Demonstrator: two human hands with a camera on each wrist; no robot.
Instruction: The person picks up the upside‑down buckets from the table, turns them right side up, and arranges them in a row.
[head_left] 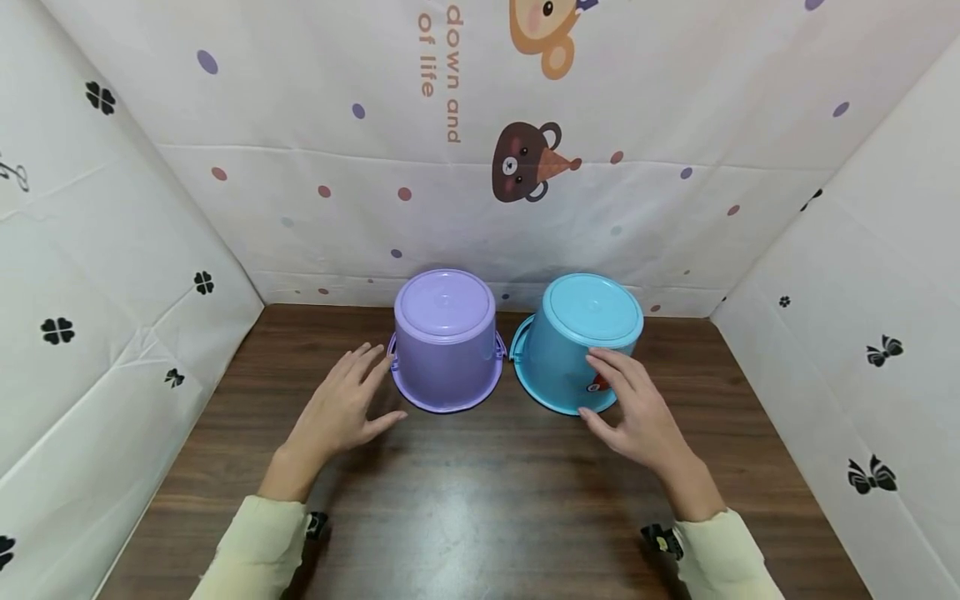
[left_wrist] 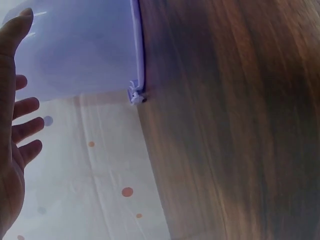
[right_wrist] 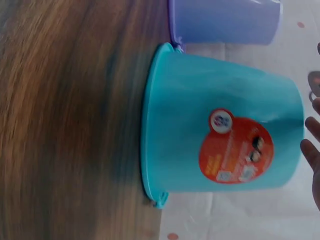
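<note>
In the head view, the purple bucket (head_left: 447,367) and blue bucket (head_left: 558,362) are being shown already inverted on the table (head_left: 442,492), the left hand (head_left: 341,410) and right hand (head_left: 636,410) spread near them, while in the left wrist view no grip is being taken yet, and in the right wrist view, none either.

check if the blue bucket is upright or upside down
Upside down: the blue bucket shows its closed base on top, with its wider rim down at the wooden tabletop.
</note>
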